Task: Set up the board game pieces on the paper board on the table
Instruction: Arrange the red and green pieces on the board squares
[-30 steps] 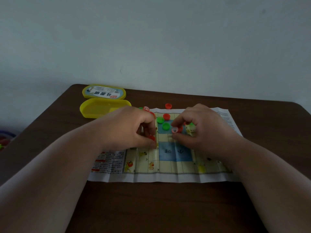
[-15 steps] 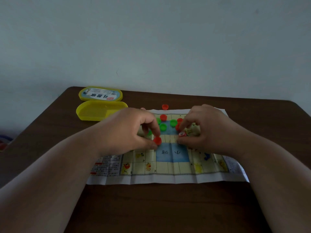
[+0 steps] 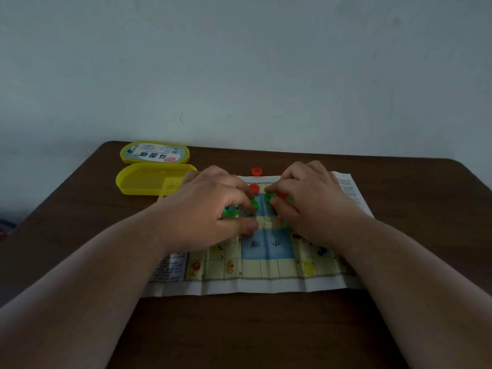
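Two hands on paper board, left hand pinching green piece

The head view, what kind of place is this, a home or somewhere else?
Probably a plain room at home: a brown wooden table against a bare wall, with a paper game board and yellow case.

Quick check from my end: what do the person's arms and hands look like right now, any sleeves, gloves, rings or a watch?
Both forearms are bare up to the frame's bottom edge; no sleeve shows. The left hand and the right hand wear no gloves, and no ring, watch or wristband shows on either. The light is dim, so fine marks could go unseen.
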A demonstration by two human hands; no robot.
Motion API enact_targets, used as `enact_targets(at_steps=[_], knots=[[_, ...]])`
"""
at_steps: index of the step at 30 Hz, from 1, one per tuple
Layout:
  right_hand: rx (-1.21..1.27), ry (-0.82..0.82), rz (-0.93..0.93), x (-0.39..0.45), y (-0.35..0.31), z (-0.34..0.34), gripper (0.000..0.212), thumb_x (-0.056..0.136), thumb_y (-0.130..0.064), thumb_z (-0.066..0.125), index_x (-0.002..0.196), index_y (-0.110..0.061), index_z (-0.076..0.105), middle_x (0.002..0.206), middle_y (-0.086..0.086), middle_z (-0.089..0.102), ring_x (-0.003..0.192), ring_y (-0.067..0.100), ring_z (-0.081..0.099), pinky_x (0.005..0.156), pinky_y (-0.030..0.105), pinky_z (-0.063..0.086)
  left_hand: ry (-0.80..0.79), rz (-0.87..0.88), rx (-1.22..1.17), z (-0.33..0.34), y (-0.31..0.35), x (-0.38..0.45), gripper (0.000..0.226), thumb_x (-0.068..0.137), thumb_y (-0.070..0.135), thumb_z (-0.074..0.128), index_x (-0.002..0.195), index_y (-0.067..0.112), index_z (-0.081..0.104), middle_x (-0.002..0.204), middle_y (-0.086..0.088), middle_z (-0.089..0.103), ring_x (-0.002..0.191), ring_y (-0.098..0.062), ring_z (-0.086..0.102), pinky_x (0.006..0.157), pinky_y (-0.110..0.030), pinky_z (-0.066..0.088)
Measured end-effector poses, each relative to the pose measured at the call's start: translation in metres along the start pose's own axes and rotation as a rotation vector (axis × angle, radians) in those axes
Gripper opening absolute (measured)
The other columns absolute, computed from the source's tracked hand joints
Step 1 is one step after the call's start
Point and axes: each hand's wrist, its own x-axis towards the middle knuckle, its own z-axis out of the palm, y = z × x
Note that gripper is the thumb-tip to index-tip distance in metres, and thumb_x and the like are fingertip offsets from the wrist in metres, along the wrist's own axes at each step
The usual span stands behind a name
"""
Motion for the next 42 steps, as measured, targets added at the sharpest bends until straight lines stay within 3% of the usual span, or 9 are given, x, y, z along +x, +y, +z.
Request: enact_targets(at_steps=[6, 11, 15, 20, 23, 26, 29, 35, 42], knots=[[0.035, 0.024, 0.065, 0.002, 0.002, -0.002, 0.022, 0.103, -0.042, 0.055, 0.109, -0.034, 0.076, 0.115, -0.011, 0.060, 0.115, 0.015, 0.046, 0.098, 0.037, 0.039, 0.027, 0.004, -0.007, 0.002, -0.001, 0.001, 0.048, 0.086, 0.078, 0.053, 0.120, 0.048, 0.070, 0.137, 0.031, 0.055, 0.133, -0.001, 0.037, 0.112, -0.047, 0.032], [0.078, 0.041, 0.102, 0.001, 0.003, -0.002, 0.029, 0.099, -0.044, 0.060, 0.123, -0.034, 0.074, 0.119, -0.011, 0.060, 0.118, 0.014, 0.046, 0.099, 0.036, 0.040, -0.028, 0.010, 0.037, 0.002, 0.004, 0.002, 0.069, 0.081, 0.088, 0.032, 0.129, 0.052, 0.065, 0.140, 0.029, 0.051, 0.136, -0.004, 0.033, 0.112, -0.046, 0.029], [0.079, 0.022, 0.087, -0.001, 0.002, -0.004, 0.023, 0.095, -0.046, 0.066, 0.112, -0.037, 0.078, 0.110, -0.013, 0.055, 0.113, 0.013, 0.044, 0.099, 0.039, 0.044, 0.007, 0.004, 0.029, 0.003, 0.005, 0.001, 0.061, 0.087, 0.080, 0.047, 0.137, 0.047, 0.061, 0.139, 0.027, 0.053, 0.136, -0.004, 0.035, 0.112, -0.044, 0.030], [0.155, 0.087, 0.042, -0.001, 0.001, -0.005, 0.003, 0.095, -0.042, 0.069, 0.095, -0.041, 0.071, 0.101, -0.017, 0.058, 0.104, 0.009, 0.049, 0.089, 0.034, 0.046, 0.202, -0.045, -0.186, 0.001, 0.003, -0.001, 0.019, 0.089, 0.049, 0.077, 0.105, 0.051, 0.067, 0.105, 0.027, 0.059, 0.109, -0.005, 0.054, 0.098, -0.041, 0.044], [0.295, 0.098, 0.057, -0.003, -0.001, -0.008, 0.007, 0.101, -0.036, 0.066, 0.096, -0.041, 0.065, 0.093, -0.021, 0.062, 0.092, 0.001, 0.057, 0.075, 0.024, 0.043, 0.250, -0.106, -0.267, 0.000, 0.001, -0.002, 0.027, 0.089, 0.037, 0.080, 0.087, 0.055, 0.060, 0.099, 0.021, 0.062, 0.096, 0.001, 0.059, 0.080, -0.026, 0.043], [0.467, 0.088, 0.108, -0.006, -0.005, -0.012, 0.009, 0.104, -0.034, 0.063, 0.106, -0.042, 0.067, 0.093, -0.019, 0.068, 0.083, -0.001, 0.066, 0.061, 0.012, 0.047, 0.235, -0.127, -0.343, -0.001, 0.000, -0.004, 0.026, 0.090, 0.034, 0.081, 0.096, 0.053, 0.064, 0.101, 0.021, 0.066, 0.095, 0.010, 0.061, 0.072, -0.012, 0.041], [0.637, 0.092, 0.145, -0.006, -0.006, -0.014, 0.018, 0.106, -0.027, 0.062, 0.108, -0.040, 0.074, 0.087, -0.014, 0.074, 0.083, -0.006, 0.068, 0.059, 0.009, 0.050, 0.215, -0.159, -0.321, -0.003, -0.003, -0.005, 0.031, 0.091, 0.037, 0.080, 0.118, 0.048, 0.069, 0.106, 0.022, 0.063, 0.098, 0.008, 0.060, 0.075, -0.014, 0.043], [1.131, 0.053, 0.342, -0.006, -0.008, -0.018, 0.012, 0.102, -0.020, 0.069, 0.103, -0.020, 0.080, 0.079, 0.002, 0.075, 0.063, 0.011, 0.061, 0.056, 0.027, 0.053, 0.254, -0.164, -0.356, -0.007, -0.009, -0.007, 0.027, 0.086, 0.039, 0.084, 0.111, 0.042, 0.073, 0.106, 0.019, 0.064, 0.097, 0.002, 0.060, 0.076, -0.023, 0.048], [1.112, -0.012, 0.342, -0.008, -0.012, -0.018, 0.011, 0.102, -0.019, 0.069, 0.108, -0.016, 0.077, 0.090, 0.009, 0.082, 0.071, 0.027, 0.066, 0.058, 0.035, 0.055, 0.301, -0.161, -0.380, -0.019, -0.024, -0.012, 0.019, 0.083, 0.038, 0.084, 0.100, 0.039, 0.075, 0.083, 0.022, 0.063, 0.074, 0.002, 0.057, 0.060, -0.010, 0.040]])
